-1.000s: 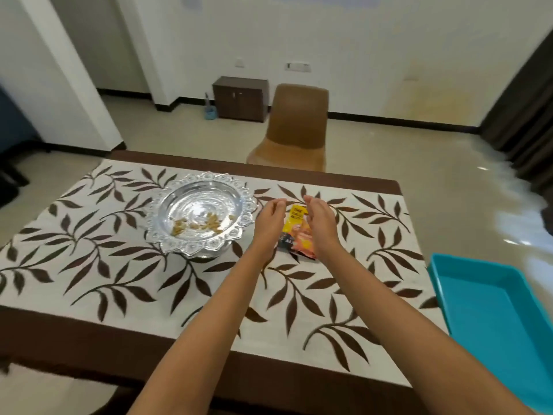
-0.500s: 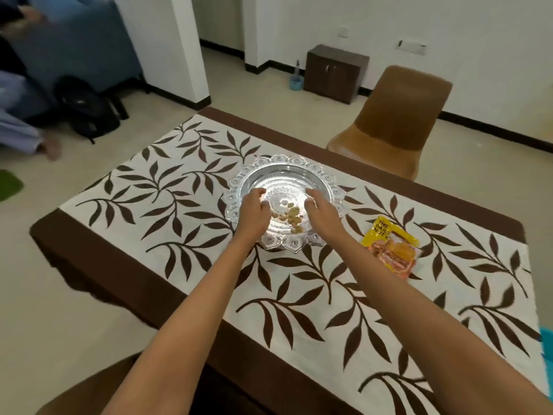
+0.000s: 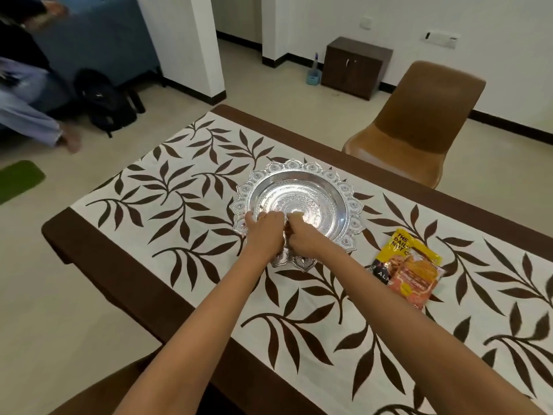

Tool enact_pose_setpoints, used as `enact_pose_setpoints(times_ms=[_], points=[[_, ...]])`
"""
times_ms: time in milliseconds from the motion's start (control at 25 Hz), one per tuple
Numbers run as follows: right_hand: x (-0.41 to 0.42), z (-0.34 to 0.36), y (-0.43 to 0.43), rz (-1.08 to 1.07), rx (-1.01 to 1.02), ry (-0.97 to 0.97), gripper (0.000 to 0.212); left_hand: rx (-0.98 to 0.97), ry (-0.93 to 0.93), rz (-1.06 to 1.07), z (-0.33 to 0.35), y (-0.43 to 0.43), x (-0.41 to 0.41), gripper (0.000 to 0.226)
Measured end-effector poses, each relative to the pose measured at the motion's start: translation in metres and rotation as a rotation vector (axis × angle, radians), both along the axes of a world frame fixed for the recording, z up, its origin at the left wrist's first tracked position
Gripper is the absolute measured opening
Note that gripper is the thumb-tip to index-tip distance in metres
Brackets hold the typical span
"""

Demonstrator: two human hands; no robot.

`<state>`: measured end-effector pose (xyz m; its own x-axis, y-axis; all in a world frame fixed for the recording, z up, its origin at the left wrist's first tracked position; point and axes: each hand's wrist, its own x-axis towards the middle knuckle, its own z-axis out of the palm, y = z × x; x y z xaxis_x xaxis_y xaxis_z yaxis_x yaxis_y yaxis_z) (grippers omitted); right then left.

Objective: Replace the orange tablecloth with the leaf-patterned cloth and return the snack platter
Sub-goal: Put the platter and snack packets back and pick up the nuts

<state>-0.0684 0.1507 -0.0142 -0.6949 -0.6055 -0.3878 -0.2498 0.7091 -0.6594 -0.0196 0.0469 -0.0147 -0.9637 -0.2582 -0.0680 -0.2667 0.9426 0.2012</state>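
Observation:
The white cloth with brown leaves (image 3: 185, 202) covers the dark wooden table (image 3: 98, 259). A silver platter with a scalloped rim (image 3: 344, 202) stands on it near the middle. My left hand (image 3: 264, 232) and my right hand (image 3: 303, 239) are pressed together inside the platter's near side, fingers curled over the nuts, which they hide almost fully. Only a brown bit shows between them. Two snack packets (image 3: 408, 271), yellow and orange, lie on the cloth to the right of the platter. No orange cloth is in view.
A brown chair (image 3: 419, 130) stands behind the table's far side, with a dark cabinet (image 3: 356, 67) at the wall. At the left are a seated person (image 3: 24, 109), a black backpack (image 3: 104, 103), a green mat (image 3: 18, 181) and a white pillar (image 3: 194, 46).
My hands left the snack packets, moved left into the platter, then closed together over the nuts. The view swung left.

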Motion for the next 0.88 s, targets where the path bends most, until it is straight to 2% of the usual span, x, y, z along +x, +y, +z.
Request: enact_pose_setpoints(times_ms=[80,120,240,320,440,520,600,720,880], points=[[-0.012,0.001,0.009,-0.057,-0.083,0.090,0.055,0.130,0.150,0.018,-0.001,-0.006,0.005,0.037],[-0.021,-0.002,0.013,-0.085,-0.063,0.149,0.053,0.165,0.238,0.046,0.000,-0.011,0.005,0.041],[-0.036,-0.012,0.011,-0.008,0.162,0.217,0.062,0.167,0.392,0.132,0.002,-0.023,0.006,0.048],[-0.028,-0.019,-0.002,0.148,0.185,0.227,0.065,0.222,0.384,0.166,0.001,-0.026,0.004,0.049],[-0.020,-0.021,-0.012,0.311,-0.013,0.183,0.061,0.342,0.394,0.221,-0.008,-0.032,0.002,0.051],[-0.032,-0.020,-0.018,0.242,-0.128,0.170,0.059,0.406,0.434,0.243,-0.010,-0.036,0.000,0.047],[-0.046,-0.022,-0.030,0.138,-0.152,0.208,0.064,0.427,0.489,0.263,-0.009,-0.036,-0.001,0.037],[-0.048,-0.027,-0.055,0.206,-0.077,0.262,0.058,0.456,0.519,0.306,-0.010,-0.032,-0.001,0.033],[-0.034,-0.025,-0.046,0.410,-0.143,0.278,0.054,0.519,0.539,0.316,-0.012,-0.031,0.002,0.033]])
